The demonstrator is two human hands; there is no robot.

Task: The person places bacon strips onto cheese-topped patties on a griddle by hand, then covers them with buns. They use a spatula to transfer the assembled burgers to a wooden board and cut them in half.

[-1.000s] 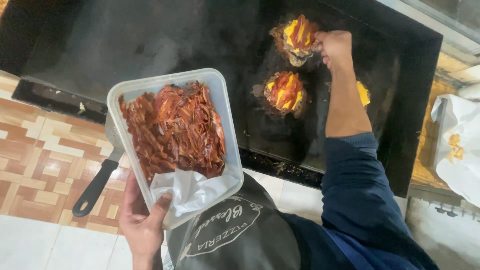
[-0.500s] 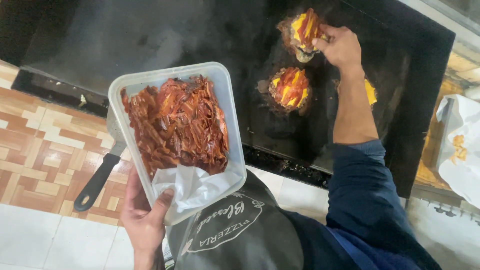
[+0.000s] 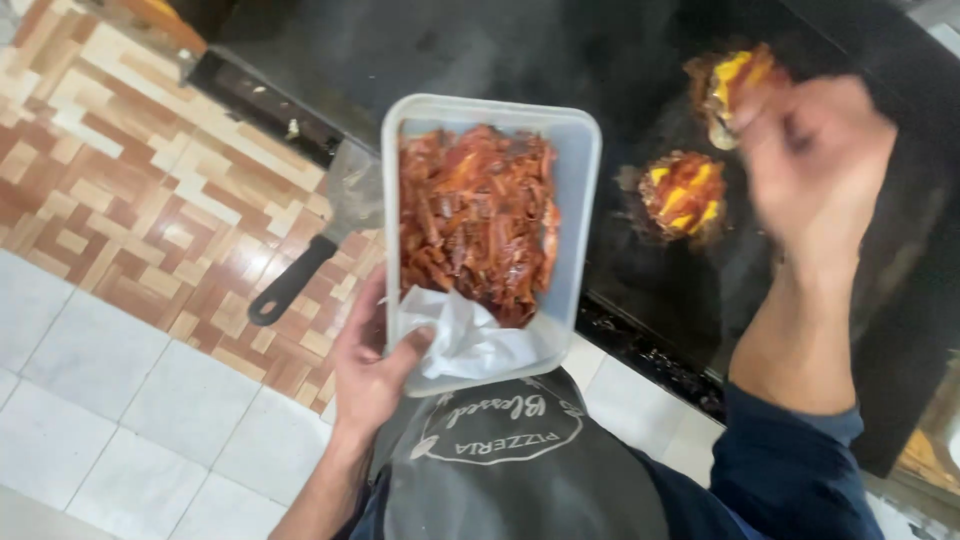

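My left hand grips the near end of a clear plastic tub filled with reddish-brown bacon strips and a crumpled white paper. A spatula with a black handle sticks out below the tub, seemingly in the same hand. My right hand is blurred above the black griddle, just right of two patties with yellow cheese and bacon, one farther and one nearer. Whether the right hand holds anything is unclear.
The griddle's front edge runs diagonally across the view. To the left lie a patterned brown tile floor and pale tiles. My dark apron fills the bottom centre.
My right hand has pulled back from the farther patty toward me and is blurred with motion. The tub now sits closer to the centre, as the view has shifted and closed in.
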